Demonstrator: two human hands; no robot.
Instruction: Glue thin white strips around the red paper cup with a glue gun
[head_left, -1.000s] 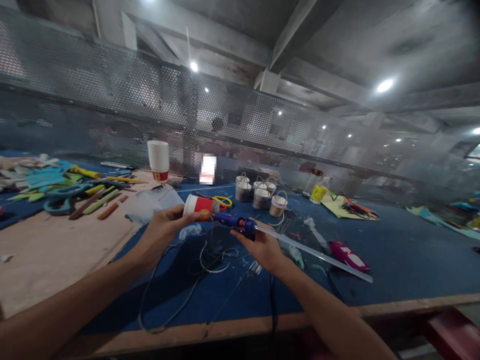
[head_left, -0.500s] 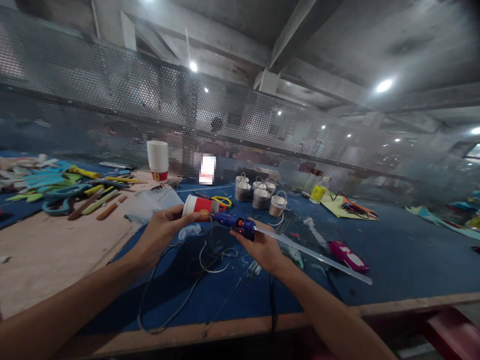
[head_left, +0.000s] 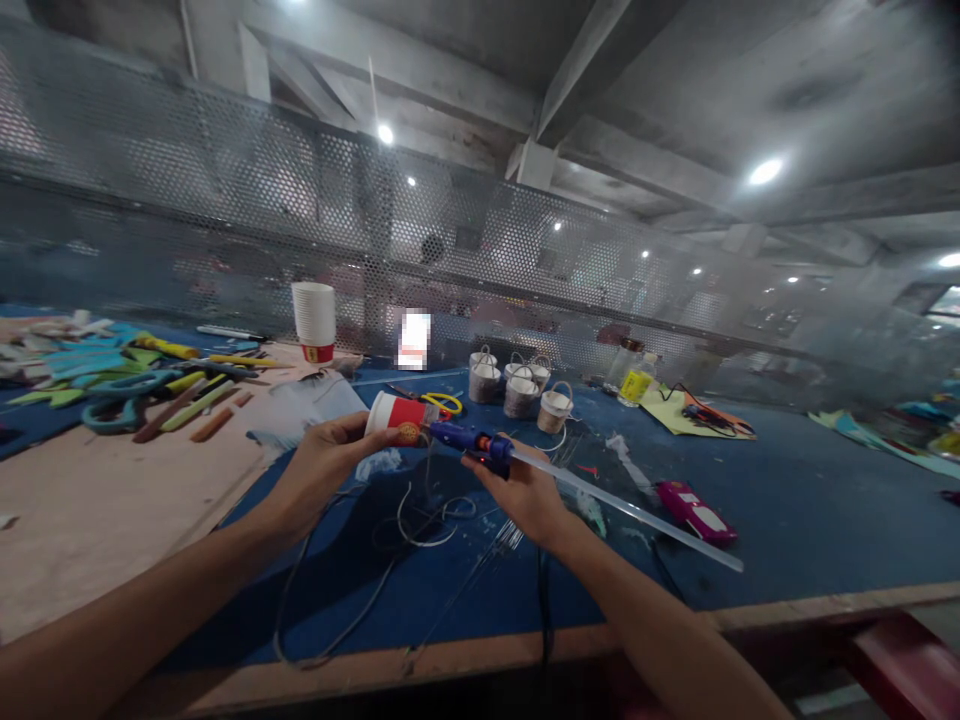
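My left hand [head_left: 337, 450] is closed round a red and white paper cup [head_left: 390, 415] that lies on its side in the air, its base end wrapped with grey cord. In my right hand [head_left: 525, 490] is a blue hot glue gun [head_left: 459, 437], its nozzle close to the wrapped end of the cup; whether it touches I cannot tell. A long clear glue stick [head_left: 630, 508] sticks out of its back toward the lower right. Grey cord [head_left: 431, 540] hangs from the cup and lies in loops on the blue tabletop [head_left: 465, 600].
Several small cord-wrapped buckets [head_left: 520, 395] stand behind the glue gun, near yellow-handled scissors [head_left: 442, 402]. A stack of paper cups [head_left: 315, 320] is at back left, beside scattered tools. A magenta device [head_left: 696, 512] and a yellow-labelled bottle [head_left: 637, 382] are at right. A perforated metal screen [head_left: 450, 240] runs behind.
The glue gun's nozzle has shifted very slightly to the right along the wrapped end of the cup. Both hands keep their hold.
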